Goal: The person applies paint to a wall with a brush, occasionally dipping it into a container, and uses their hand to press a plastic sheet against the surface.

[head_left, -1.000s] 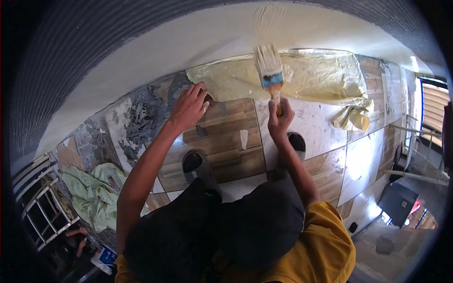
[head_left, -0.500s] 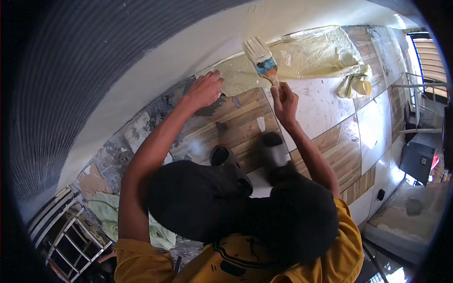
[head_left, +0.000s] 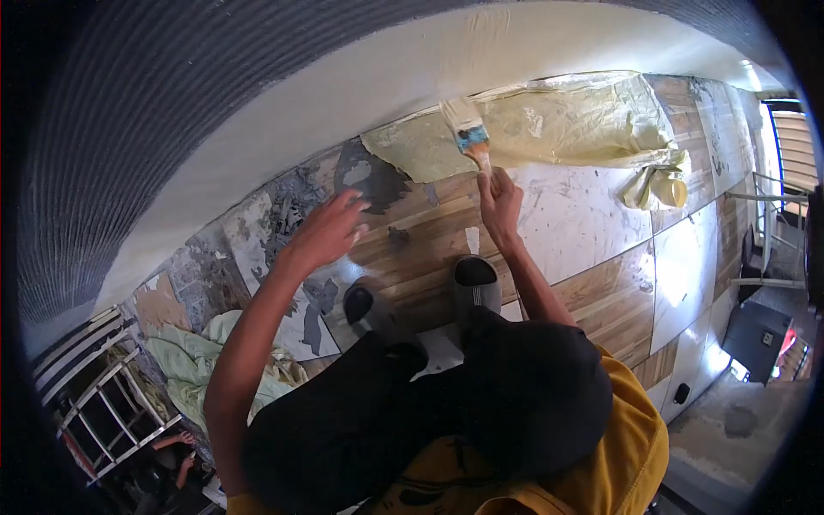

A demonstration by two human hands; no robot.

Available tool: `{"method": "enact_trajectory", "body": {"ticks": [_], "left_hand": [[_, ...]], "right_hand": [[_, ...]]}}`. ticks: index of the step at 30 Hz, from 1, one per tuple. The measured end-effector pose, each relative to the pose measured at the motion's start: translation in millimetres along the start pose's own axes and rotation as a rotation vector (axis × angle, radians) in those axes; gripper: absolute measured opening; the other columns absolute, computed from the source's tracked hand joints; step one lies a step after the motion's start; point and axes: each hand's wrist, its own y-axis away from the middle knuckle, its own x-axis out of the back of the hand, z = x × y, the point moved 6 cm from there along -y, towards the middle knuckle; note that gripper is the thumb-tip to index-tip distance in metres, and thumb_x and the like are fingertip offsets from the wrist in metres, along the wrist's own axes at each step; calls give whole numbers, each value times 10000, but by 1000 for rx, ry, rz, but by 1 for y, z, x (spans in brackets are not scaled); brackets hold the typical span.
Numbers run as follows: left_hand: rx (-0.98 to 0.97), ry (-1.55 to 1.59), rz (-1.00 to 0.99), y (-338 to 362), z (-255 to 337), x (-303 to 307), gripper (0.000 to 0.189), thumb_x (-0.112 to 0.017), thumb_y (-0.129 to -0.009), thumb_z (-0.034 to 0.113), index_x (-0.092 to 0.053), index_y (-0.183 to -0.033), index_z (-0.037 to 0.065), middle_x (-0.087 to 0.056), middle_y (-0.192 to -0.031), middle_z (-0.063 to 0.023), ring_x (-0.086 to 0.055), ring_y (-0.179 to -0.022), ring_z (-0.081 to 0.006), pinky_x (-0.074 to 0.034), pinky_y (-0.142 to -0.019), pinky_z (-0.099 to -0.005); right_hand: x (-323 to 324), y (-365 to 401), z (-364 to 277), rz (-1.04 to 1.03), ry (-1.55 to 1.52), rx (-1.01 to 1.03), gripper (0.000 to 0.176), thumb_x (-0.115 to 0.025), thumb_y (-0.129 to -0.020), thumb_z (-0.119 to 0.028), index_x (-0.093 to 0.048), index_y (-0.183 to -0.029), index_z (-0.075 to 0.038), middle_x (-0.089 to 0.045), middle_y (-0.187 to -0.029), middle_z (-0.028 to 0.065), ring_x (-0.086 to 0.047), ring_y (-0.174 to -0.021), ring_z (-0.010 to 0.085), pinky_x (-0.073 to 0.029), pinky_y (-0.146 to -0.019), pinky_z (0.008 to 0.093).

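Two hands are low by the wall. The right hand (head_left: 499, 206) is closed around the wooden handle of a paintbrush (head_left: 468, 129), whose bristles press against the foot of the cream wall (head_left: 343, 94), just above the yellowish plastic sheet (head_left: 566, 124) lying along the floor (head_left: 592, 206). The left hand (head_left: 326, 233) is open, fingers spread, over the paint-spattered floor (whether it touches cannot be told). Grey slippers (head_left: 476, 287) stand just behind both hands.

Daylight pours in from the shuttered window (head_left: 794, 146) on my right and leaves glare on the pale floor tiles (head_left: 687, 257). The fisheye lens bends the wall (head_left: 343, 103) and blackens the corners. My left hand (head_left: 326, 232) and the paintbrush (head_left: 468, 133) smear with motion blur.
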Motion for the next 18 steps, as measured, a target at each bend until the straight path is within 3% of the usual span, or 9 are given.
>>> {"method": "enact_trajectory", "body": {"ticks": [1, 2, 4, 5, 8, 12, 16, 18], "left_hand": [[67, -33, -28, 13, -11, -1, 458, -619, -964, 230, -515, -1371, 50, -420, -1462, -187, -463, -1320, -384, -404, -1083, -464], [136, -61, -62, 24, -18, -2, 461, -616, -969, 236, -509, -1378, 53, -423, -1462, -183, -461, -1327, -378, -403, -1083, -464], [190, -58, -83, 39, -21, 6, 459, -619, -967, 226, -508, -1375, 46, -431, -1453, -181, -472, -1314, -378, -409, -1077, -463], [232, -66, -97, 41, -23, 10, 458, -622, -966, 217, -506, -1372, 40, -439, -1445, -179, -482, -1301, -378, -415, -1070, -461], [218, -102, -132, 40, -20, 15, 447, -624, -964, 207, -508, -1354, 21, -446, -1432, -176, -505, -1269, -380, -431, -1049, -454], [169, -169, -158, 24, -2, 30, 431, -626, -961, 195, -515, -1331, 6, -476, -1384, -178, -531, -1220, -387, -444, -1019, -458], [47, -140, -142, 10, 14, 25, 418, -637, -941, 191, -540, -1303, 6, -519, -1300, -163, -557, -1168, -379, -460, -986, -457], [25, -131, -150, 2, 21, 22, 409, -637, -929, 189, -558, -1286, 6, -530, -1270, -159, -563, -1158, -375, -462, -983, -458]], "right_hand": [[5, 2, -14, 90, -117, 104, 192, -635, -954, -179, -630, -951, 13, -486, -581, 118, -461, -533, 120, -391, -510, 332], [6, -2, -26, 78, -115, 100, 192, -635, -954, -179, -630, -951, 13, -486, -581, 118, -461, -533, 120, -391, -510, 332], [12, -20, -60, 137, -96, 211, 227, -645, -956, -223, -617, -1005, -3, -620, -693, 186, -656, -631, 351, -478, -574, 380], [8, -34, -69, 145, -168, 229, 226, -634, -964, -221, -587, -1001, -4, -618, -700, 192, -647, -621, 353, -474, -567, 387], [-16, -59, -42, -6, -73, 120, 221, -620, -973, -223, -563, -963, -10, -614, -696, 207, -645, -620, 352, -467, -563, 400], [-20, -32, 18, 135, 167, 135, 237, -637, -952, -224, -567, -876, -10, -589, -658, 211, -619, -569, 349, -442, -531, 397], [26, -20, -2, 113, -80, -10, 189, -648, -930, -180, -596, -870, -9, -593, -643, 184, -614, -541, 321, -442, -522, 386], [51, -29, -32, 302, -165, 250, 148, -652, -920, -150, -629, -931, -4, -473, -563, 81, -436, -476, 129, -365, -477, 317]]}}
